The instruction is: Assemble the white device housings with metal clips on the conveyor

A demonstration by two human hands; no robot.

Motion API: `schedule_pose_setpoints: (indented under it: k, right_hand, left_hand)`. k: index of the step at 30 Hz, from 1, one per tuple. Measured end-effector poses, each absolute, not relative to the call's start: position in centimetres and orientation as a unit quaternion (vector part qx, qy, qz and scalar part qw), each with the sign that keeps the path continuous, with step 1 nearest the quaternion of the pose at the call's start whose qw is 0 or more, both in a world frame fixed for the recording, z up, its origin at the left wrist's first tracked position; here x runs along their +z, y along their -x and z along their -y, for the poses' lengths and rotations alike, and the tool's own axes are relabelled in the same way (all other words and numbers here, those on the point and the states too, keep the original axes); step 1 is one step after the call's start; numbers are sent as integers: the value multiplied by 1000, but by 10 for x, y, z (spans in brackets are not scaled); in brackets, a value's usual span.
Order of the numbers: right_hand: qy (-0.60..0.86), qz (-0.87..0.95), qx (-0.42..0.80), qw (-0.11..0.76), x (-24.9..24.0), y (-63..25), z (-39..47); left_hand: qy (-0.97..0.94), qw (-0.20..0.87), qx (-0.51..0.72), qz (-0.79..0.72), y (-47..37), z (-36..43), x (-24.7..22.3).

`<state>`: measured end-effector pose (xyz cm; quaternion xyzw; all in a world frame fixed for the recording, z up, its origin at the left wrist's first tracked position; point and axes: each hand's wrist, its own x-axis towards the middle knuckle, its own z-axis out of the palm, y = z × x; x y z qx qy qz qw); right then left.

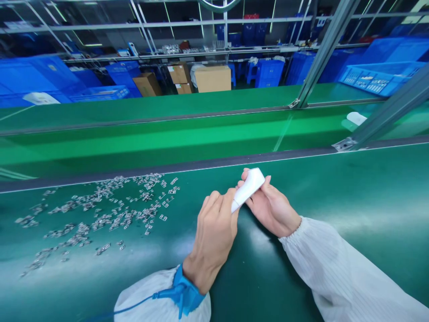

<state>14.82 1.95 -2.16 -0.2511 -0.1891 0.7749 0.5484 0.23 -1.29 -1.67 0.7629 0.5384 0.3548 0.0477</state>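
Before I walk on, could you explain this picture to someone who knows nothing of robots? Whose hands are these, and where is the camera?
No robot here: these are a person's own bare hands. The single picture comes from a camera worn on that person's head, looking forward and down, so you see roughly what they see.

The left hand grips the lower end of a bent, smooth white piece; the right hand supports its upper end. A blue band with a cord circles the left wrist.

Many small metal parts lie scattered on the left of the green work surface. Farther back stand blue bins and cardboard boxes.
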Motion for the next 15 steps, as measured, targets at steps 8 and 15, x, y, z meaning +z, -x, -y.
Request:
schedule_pose_setpoints:
  k: [8,15]
  right_hand:
    - [241,260,786,506,-22,-145,-10]
    - [370,334,704,506,-9,-143,-8]
  left_hand:
    - [-423,675,302,-523,3,8,11]
    - [-400,731,315,-455,0,9,3]
